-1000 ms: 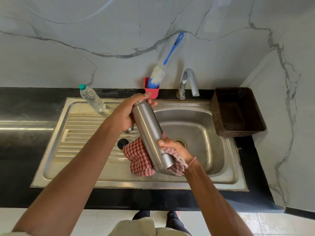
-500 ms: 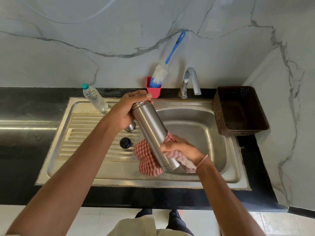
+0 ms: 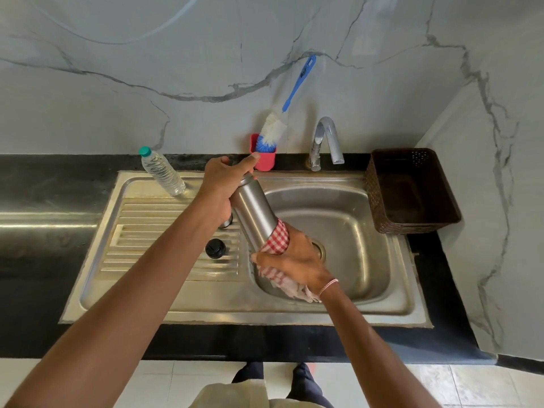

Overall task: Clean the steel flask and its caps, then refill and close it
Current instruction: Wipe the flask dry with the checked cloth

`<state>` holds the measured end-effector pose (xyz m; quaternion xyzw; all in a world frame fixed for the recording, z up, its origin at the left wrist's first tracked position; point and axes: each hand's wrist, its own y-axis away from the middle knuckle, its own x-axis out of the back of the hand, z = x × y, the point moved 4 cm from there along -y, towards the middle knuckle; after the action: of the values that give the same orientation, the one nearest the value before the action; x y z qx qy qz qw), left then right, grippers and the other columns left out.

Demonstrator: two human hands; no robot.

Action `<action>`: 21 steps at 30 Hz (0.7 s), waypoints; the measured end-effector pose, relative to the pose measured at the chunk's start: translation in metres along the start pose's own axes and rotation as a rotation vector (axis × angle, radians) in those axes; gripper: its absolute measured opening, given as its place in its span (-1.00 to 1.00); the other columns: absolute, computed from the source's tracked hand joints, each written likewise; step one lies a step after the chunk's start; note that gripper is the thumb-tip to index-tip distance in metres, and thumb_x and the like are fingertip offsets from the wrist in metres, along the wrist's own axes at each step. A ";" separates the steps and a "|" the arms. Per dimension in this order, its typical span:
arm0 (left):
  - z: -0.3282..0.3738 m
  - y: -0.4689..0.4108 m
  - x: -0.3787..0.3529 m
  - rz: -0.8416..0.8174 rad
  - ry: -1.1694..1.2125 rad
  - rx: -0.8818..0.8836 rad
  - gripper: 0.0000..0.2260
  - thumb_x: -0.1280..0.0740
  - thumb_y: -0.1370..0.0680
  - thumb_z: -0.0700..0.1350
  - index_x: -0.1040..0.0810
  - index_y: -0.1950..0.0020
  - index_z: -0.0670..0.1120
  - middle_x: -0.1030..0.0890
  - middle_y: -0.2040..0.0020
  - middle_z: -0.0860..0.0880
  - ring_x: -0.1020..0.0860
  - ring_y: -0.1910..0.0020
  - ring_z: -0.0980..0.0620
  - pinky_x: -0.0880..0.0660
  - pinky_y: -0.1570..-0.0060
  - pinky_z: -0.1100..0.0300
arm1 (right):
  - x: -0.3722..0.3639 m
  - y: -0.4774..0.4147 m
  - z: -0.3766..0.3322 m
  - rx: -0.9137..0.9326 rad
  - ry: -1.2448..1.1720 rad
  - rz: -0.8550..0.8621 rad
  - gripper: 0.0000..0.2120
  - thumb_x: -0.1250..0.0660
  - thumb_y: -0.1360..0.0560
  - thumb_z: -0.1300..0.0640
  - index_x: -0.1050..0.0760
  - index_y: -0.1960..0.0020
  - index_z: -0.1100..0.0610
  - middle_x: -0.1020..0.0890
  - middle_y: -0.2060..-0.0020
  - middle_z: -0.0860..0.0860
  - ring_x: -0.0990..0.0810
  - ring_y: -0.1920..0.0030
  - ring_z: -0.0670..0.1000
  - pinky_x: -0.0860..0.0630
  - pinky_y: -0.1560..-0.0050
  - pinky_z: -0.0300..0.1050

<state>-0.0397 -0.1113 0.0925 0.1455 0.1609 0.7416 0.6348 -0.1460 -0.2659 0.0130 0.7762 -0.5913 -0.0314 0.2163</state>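
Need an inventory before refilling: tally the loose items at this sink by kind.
Steel flask: 1
Caps: 2, black cap and steel cap, mostly hidden by the left hand
Checked cloth, in right hand: 1
Plastic water bottle: 1
Bottle brush: 1
Red holder: 1
Brown basket: 1
Total: 8

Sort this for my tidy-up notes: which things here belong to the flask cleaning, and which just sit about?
In use: steel flask, checked cloth, black cap, steel cap, water bottle, bottle brush, tap, sink.

Idle: brown basket, red holder.
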 end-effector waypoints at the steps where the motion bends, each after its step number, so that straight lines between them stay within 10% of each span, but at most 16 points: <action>1: 0.004 0.003 0.000 -0.107 0.046 0.001 -0.77 -0.61 -0.42 -0.09 -0.58 0.12 -0.06 -0.69 0.22 -0.01 -0.68 0.18 -0.03 -0.64 0.04 0.02 | 0.002 0.005 -0.003 -0.019 -0.153 -0.108 -0.48 -0.60 -0.39 0.14 -0.49 -0.28 0.11 -0.72 0.02 0.06 -0.74 0.04 0.03 -0.67 -0.08 0.00; 4: 0.017 0.017 -0.001 -0.449 0.274 -0.003 -0.80 -0.53 -0.40 -0.18 -0.60 0.02 -0.03 -0.69 0.15 -0.03 -0.68 0.11 -0.06 -0.61 -0.03 0.06 | 0.009 0.013 -0.008 -0.044 -0.476 -0.379 -0.73 -0.53 -0.34 0.17 -0.62 0.03 0.28 -0.68 0.18 0.16 -0.67 0.14 0.09 -0.59 -0.08 -0.12; 6: 0.022 0.022 -0.005 -0.514 0.335 -0.012 -0.78 -0.47 -0.49 -0.24 -0.59 -0.08 -0.05 -0.67 0.15 -0.04 -0.69 0.06 -0.10 -0.61 -0.07 0.05 | 0.011 0.010 -0.003 -0.117 -0.540 -0.357 -0.43 -0.59 -0.18 0.01 -0.53 0.13 0.49 -0.49 0.26 0.29 -0.49 0.22 0.13 -0.48 -0.07 -0.14; 9: 0.028 0.019 -0.009 -0.405 0.246 -0.047 -0.88 -0.47 -0.54 -0.24 -0.59 0.00 -0.08 -0.68 0.20 -0.03 -0.70 0.15 -0.05 -0.62 0.04 0.08 | 0.003 0.009 -0.003 -0.115 -0.590 -0.364 -0.23 -0.62 -0.21 -0.02 -0.47 -0.17 0.48 -0.47 0.10 0.27 -0.47 0.06 0.20 -0.42 -0.25 0.03; 12: 0.031 0.013 -0.006 -0.251 0.185 -0.035 -0.81 -0.51 -0.50 -0.24 -0.58 -0.06 -0.15 -0.69 0.26 -0.02 -0.71 0.24 -0.02 -0.64 0.18 0.11 | 0.008 0.012 -0.013 -0.013 -0.494 -0.329 -0.88 -0.48 -0.31 0.15 -0.66 0.14 0.06 -0.64 0.32 -0.09 -0.62 0.24 -0.08 -0.56 0.06 -0.27; 16: 0.020 0.005 0.003 -0.053 0.145 0.017 -0.34 -0.57 -0.47 -0.20 -0.35 -0.49 -0.21 -0.72 0.30 0.00 -0.74 0.15 -0.05 -0.70 0.08 -0.02 | 0.012 0.010 -0.016 0.060 -0.221 -0.208 -0.55 -0.56 -0.41 0.26 -0.50 -0.25 0.19 -0.72 0.05 0.08 -0.72 0.12 -0.10 -0.58 0.10 -0.31; 21: 0.011 -0.003 0.011 0.147 0.227 0.041 -0.38 -0.53 -0.52 -0.21 -0.30 -0.48 -0.10 -0.66 0.17 -0.04 -0.69 0.21 -0.03 -0.65 -0.08 -0.09 | 0.002 0.020 -0.004 0.175 0.271 0.287 -0.25 -0.63 -0.30 -0.12 -0.37 -0.37 -0.03 -0.57 0.06 -0.22 -0.58 0.20 -0.30 -0.41 0.19 -0.62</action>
<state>-0.0345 -0.0990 0.1011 0.0848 0.2359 0.7944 0.5533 -0.1622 -0.2711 0.0244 0.6971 -0.6617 0.1558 0.2279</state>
